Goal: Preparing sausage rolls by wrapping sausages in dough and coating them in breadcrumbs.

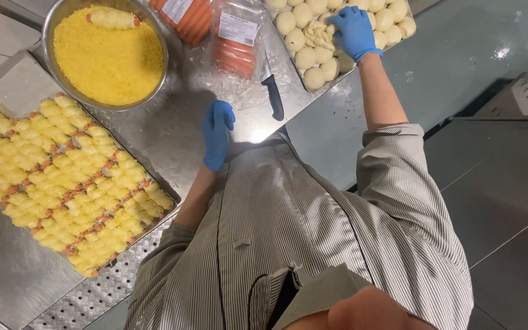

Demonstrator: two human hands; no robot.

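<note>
My right hand (353, 30), in a blue glove, reaches out over a tray of pale dough balls (305, 58) at the top right. Its fingers curl down onto one dough ball, beside a wrinkled, stretched piece of dough (316, 34). My left hand (217, 134), also in a blue glove, hangs over the steel table (154, 131) close to my body. Its fingers are loosely apart and it holds nothing. Between the two hands a black-handled knife (272, 91) lies on the table.
A steel bowl of yellow crumbs (110, 58) holds one coated sausage roll (111, 17). At the left a tray (165, 186) carries several rows of crumb-coated sausage rolls (62, 177). Packs of sausages (234, 43) lie at the top middle. Dark floor lies at the right.
</note>
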